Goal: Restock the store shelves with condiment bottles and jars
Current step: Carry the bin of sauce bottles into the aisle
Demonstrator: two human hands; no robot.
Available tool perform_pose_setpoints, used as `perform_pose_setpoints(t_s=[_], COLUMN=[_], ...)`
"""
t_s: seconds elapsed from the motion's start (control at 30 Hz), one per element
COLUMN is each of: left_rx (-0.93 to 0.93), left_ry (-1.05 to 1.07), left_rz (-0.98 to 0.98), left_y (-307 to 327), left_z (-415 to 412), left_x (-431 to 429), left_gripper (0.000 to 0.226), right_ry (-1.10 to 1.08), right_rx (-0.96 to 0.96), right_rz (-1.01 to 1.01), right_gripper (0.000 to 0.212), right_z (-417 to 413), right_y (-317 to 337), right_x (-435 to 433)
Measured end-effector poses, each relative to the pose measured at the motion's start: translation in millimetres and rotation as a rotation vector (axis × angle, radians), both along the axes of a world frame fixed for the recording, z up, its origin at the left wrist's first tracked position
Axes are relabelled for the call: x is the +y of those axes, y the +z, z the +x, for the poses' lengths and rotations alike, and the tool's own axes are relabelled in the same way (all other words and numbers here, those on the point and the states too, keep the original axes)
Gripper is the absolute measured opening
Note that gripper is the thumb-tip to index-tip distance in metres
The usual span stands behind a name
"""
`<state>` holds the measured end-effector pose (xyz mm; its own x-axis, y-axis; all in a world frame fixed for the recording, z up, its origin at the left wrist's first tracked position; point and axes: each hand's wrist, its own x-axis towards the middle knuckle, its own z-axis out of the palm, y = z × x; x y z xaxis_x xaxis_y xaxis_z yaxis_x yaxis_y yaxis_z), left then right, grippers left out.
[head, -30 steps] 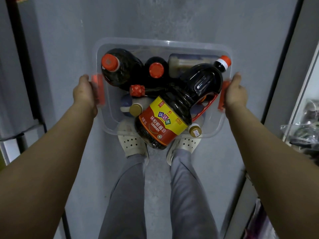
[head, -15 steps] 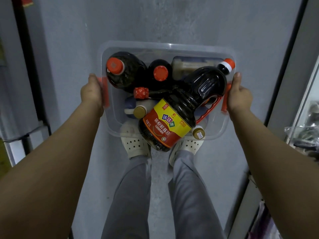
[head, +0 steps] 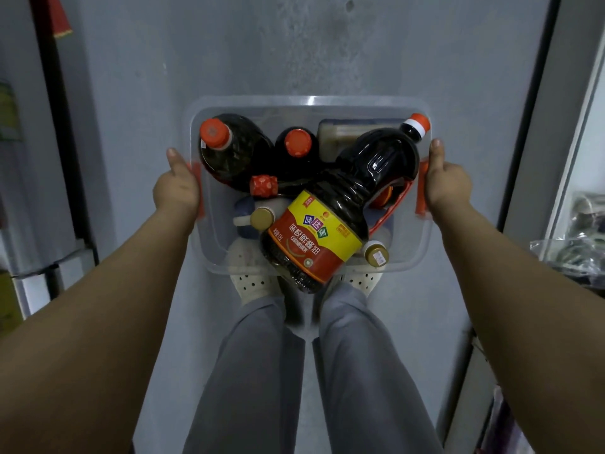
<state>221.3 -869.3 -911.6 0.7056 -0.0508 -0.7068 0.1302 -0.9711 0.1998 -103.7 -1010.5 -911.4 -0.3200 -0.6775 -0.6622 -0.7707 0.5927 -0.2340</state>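
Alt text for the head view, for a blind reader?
Seen from above, a person's left hand and right hand hold the sides of a clear plastic bin packed with condiment bottles, a large soy sauce bottle lying on top.

A transparent rectangular plastic bin (head: 307,101) with orange side handles (head: 422,191) is loaded with condiments. A large dark soy sauce bottle with a red-and-yellow label (head: 330,224) is laid diagonally on top, with its cap at the far right. An upright dark bottle with an orange cap (head: 235,152) is placed far left. A second dark orange-capped bottle (head: 297,143) is placed just right of it. Two small gold-capped bottles (head: 262,218) are partly covered at the near side.
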Motion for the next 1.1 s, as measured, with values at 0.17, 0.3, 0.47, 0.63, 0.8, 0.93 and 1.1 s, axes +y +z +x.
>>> perform_pose_setpoints(t_s=[0.17,0.3,0.47,0.63,0.8,0.93,1.1], left_rx=[-0.035,-0.019,-0.035,-0.024,-0.120,-0.196,-0.126], left_ry=[-0.044,-0.058,-0.142,-0.324,-0.398,-0.214,-0.129], left_rz=[0.010,0.019,-0.004,-0.048,-0.068,-0.128,-0.092], left_y=[20,59,169,324,463,526,549], left_z=[-1,-1,-6,-1,-3,0,4], left_x=[10,18,31,60,99,122,141], left_gripper=[0.076,0.076,0.071,0.068,0.071,0.076,0.076], right_ry=[0.001,-0.002,0.113,0.192,0.197,0.218,0.253], right_rx=[0.010,0.004,0.009,-0.015,-0.043,-0.035,-0.007], right_rz=[0.003,0.012,0.034,0.035,0.003,-0.005,-0.009], right_gripper=[0.061,0.061,0.074,0.073,0.075,0.083,0.084], right_z=[-3,-3,5,12,9,0,8], right_y=[21,55,154,316,458,519,550], right_x=[15,27,26,28,53,81,99])
